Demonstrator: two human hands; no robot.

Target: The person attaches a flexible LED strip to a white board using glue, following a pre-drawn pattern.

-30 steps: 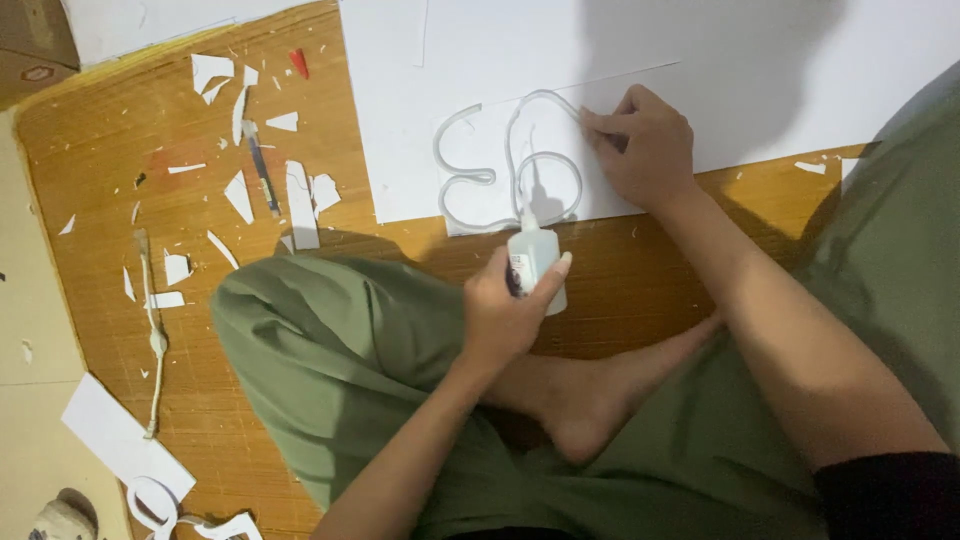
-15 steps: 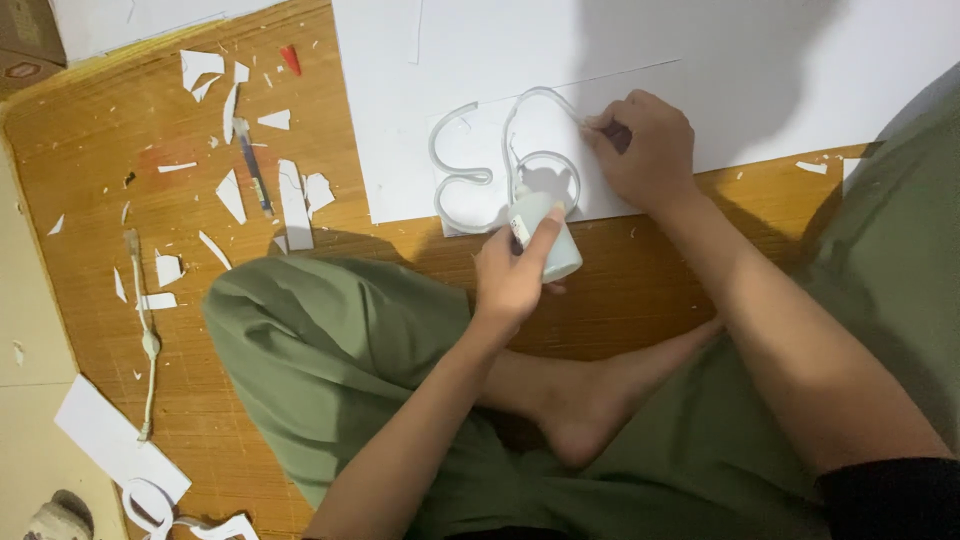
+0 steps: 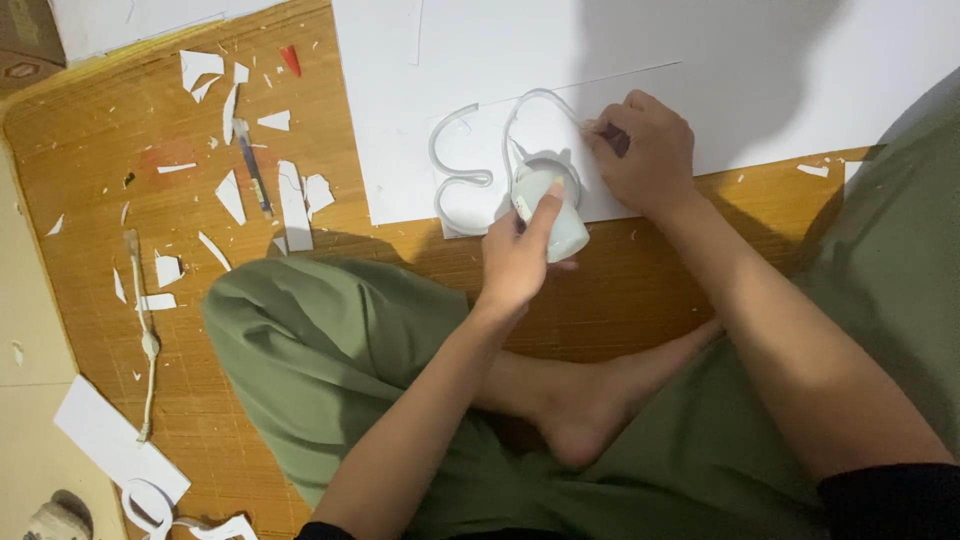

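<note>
My left hand [image 3: 520, 255] grips a small pale green-white bottle [image 3: 552, 215], tipped with its nozzle toward a curved white strip shape [image 3: 470, 178] standing on edge on a small white sheet [image 3: 545, 130]. The strip forms looping curves. My right hand [image 3: 642, 152] rests on the sheet just right of the curves, fingers pinched on the end of the strip; a small dark object may be under the fingers, hard to tell. Both hands are close together over the sheet's near edge.
A large white board [image 3: 760, 70] lies under the small sheet on a woven bamboo mat [image 3: 120, 130]. White paper scraps [image 3: 295, 205], a craft knife [image 3: 252, 165] and a red scrap [image 3: 291, 59] litter the mat's left. A thin white cord [image 3: 148, 345] lies near my green-trousered knee [image 3: 300, 340].
My left hand has carried the bottle up from the mat's edge onto the sheet, beside the curved strip. My right hand has stayed in place.
</note>
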